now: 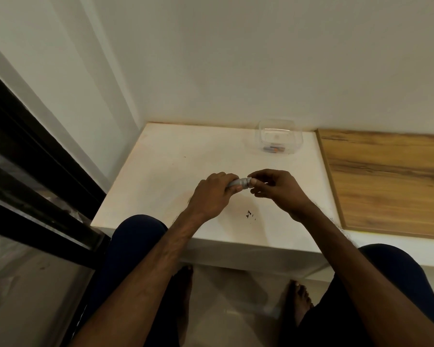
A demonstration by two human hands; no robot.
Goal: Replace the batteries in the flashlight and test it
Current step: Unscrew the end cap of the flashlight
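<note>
— So, nearest first: how many feet and knees?

— Two bare feet (300, 300) on the floor under the table's near edge, and two knees (135, 236) in dark blue cloth, one at each side of the near edge.

— And the hands?

— Two, both over the middle of the white table (166, 161). The left hand (211, 196) has its fingers (232, 187) wrapped round the body of one grey flashlight (238, 183), which lies roughly level, pointing left to right. The right hand (278, 189) meets it at the right end, its thumb and fingers pinched narrow on that end. Whether that end is a cap or the head, I cannot tell.

— Is the flashlight touching the table?

— It is held by both hands; I cannot tell if it rests on the top or sits just above it.

— Anything else on the table?

— One small cluster of dark specks (249, 214), between the hands and the near edge. Further back, near the far right corner, one clear plastic box (277, 136), open at the top. Inside it lie batteries (273, 149), dark with an orange band; they overlap, so I cannot count them surely.

— Beyond that?

— One wooden panel (386, 181) touching the table's right edge, and one white wall (236, 58) behind the far edge. One dark frame (35, 156) runs along the left.
</note>
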